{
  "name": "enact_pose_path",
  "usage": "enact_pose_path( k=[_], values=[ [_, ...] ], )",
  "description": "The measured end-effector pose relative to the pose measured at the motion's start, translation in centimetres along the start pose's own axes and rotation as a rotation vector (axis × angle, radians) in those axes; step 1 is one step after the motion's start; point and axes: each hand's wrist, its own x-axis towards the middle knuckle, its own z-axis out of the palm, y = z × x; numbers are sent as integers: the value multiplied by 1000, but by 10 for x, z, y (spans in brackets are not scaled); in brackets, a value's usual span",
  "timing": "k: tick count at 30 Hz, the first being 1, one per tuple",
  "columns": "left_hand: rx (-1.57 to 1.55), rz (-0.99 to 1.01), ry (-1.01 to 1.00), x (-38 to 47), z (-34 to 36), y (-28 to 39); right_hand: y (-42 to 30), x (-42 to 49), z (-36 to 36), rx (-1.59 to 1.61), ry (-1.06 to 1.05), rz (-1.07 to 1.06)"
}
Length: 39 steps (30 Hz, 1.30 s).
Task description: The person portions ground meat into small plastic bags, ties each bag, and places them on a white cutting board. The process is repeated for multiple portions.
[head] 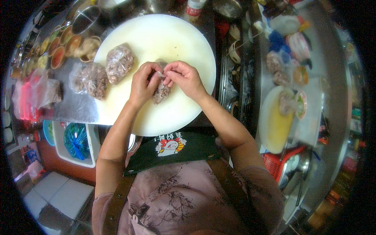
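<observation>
A clear plastic bag of brownish chopped food rests on a round white cutting board. My left hand and my right hand meet over it, both pinching the gathered plastic at its top. The exact hold of each fingertip is partly hidden. Left of my hands, another filled plastic bag sits on the board. One more filled bag lies at the board's left edge, partly over the metal counter.
Bowls of ingredients and pink and clear plastic bags occupy the left side. Below the counter stands a white tub holding a blue-green bag. A dark stove-like unit borders the board's right. Farther right is an oblong board.
</observation>
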Motion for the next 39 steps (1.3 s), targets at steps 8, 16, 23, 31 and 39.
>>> enact_pose_path(
  k=[8, 16, 23, 31, 39],
  values=[
    [-79, -7, 8, -2, 0, -4, -23, 17, -9, -78, -150, 195],
    [-64, -8, -56, 4, -5, 1, -35, 19, -8, -400, -174, 135],
    [-165, -2, -115, 4, -6, -6, -24, 14, -6, -259, -65, 185],
    [92, -15, -144, 4, -9, 25, -24, 9, -9, -433, 13, 123],
    [402, 237, 123, -4, 14, 28, -30, -2, 0, -409, 113, 95]
  ],
)
